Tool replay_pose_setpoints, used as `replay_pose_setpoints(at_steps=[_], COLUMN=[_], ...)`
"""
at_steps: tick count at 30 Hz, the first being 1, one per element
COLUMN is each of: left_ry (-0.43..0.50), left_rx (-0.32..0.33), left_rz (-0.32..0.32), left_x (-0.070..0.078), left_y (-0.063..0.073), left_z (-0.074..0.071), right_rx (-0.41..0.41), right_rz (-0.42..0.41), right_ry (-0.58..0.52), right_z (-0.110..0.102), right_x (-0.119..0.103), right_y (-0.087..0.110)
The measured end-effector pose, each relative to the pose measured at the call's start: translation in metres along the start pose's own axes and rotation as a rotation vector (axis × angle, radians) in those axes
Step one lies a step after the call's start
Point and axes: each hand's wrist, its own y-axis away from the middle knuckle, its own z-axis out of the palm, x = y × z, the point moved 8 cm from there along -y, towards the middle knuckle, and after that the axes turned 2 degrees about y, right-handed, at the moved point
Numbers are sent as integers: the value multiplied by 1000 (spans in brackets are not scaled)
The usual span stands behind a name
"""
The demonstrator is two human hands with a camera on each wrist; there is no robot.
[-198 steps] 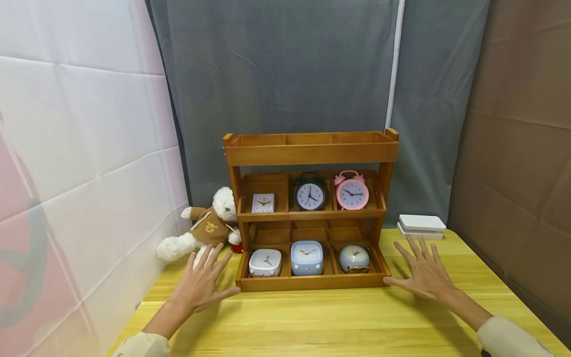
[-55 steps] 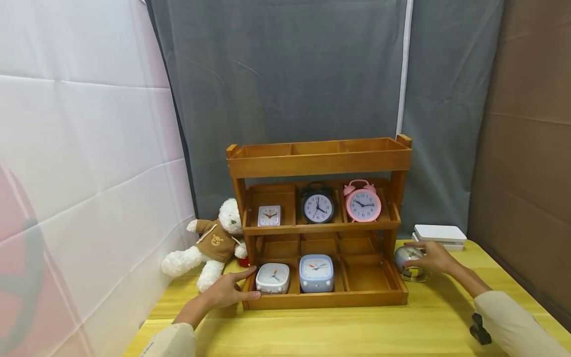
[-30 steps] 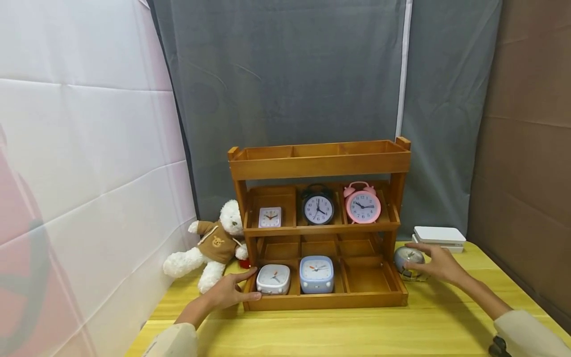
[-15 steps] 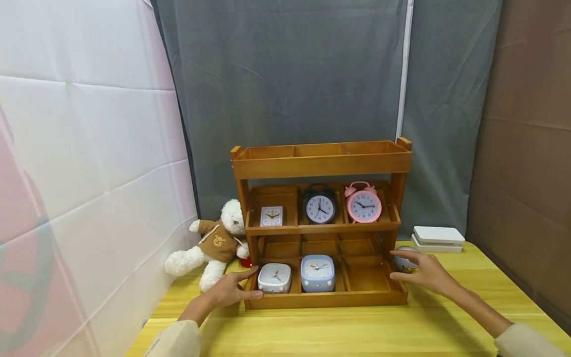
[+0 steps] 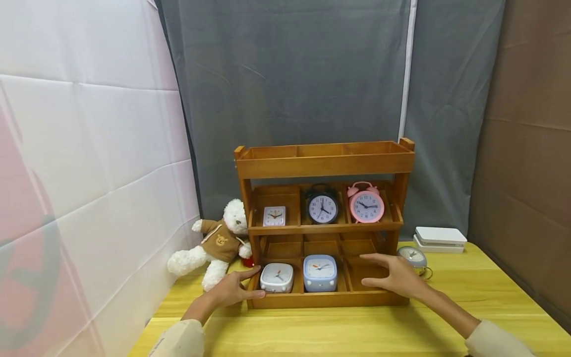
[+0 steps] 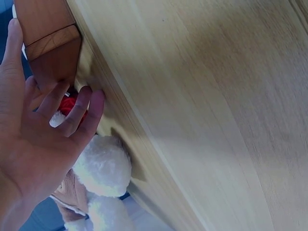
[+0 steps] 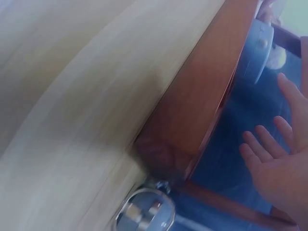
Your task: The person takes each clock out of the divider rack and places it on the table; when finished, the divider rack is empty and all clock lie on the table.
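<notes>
A three-tier wooden rack (image 5: 327, 301) stands on the table. My left hand (image 5: 227, 290) rests at its lower left corner, thumb on the front rim and index finger along the side, beside a white clock (image 5: 276, 278). In the left wrist view the other fingers hang loosely past the corner. My right hand (image 5: 398, 276), thumb and fingers apart, hovers over the bottom right compartment with nothing in its grasp. Left of its fingertips sits a blue square clock (image 5: 320, 281) in the middle compartment. A round grey-blue clock (image 5: 414, 258) stands on the table at the rack's right side.
On the middle tier are a small white clock (image 5: 274, 216), a black clock (image 5: 323, 207) and a pink twin-bell clock (image 5: 367, 206). A plush bear (image 5: 221, 240) leans at the rack's left. White boxes (image 5: 440, 240) lie at the back right. Fabric walls surround the table (image 5: 330, 332).
The round clock went from the bottom right compartment to the table right of the rack. My right hand let go of it and moved left over that compartment. My left hand stays at the corner.
</notes>
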Motion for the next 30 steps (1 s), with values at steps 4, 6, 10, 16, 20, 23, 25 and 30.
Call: replay_pose_setpoints(at_steps=[4, 6, 10, 16, 20, 23, 25, 30], left_ry=[-10, -11, -10, -17, -25, -22, -22, -25], left_rx=[1, 1, 1, -1, -5, -5, 1, 11], left_rz=[-7, -11, -13, -19, -28, -28, -19, -6], left_x=[-1, -1, -2, -3, -4, -3, -2, -1], left_y=[-1, -1, -2, -3, -2, -1, -1, -1], left_z=[0, 1, 1, 0, 0, 0, 0, 0], right_rx=[-5, -19, -49, -83, -95, -113, -125, -159], right_rz=[-24, -27, -27, -33, -44, -49, -53, -48], right_ry=[-24, -50, -87, -155, -190, -194, -194, -184], right_z=[12, 18, 29, 45, 56, 66, 71, 84], right_x=[-8, -11, -19, -31, -35, -37, -39, -39], right_y=[-10, -15, -25, -42, -52, -57, -60, -64])
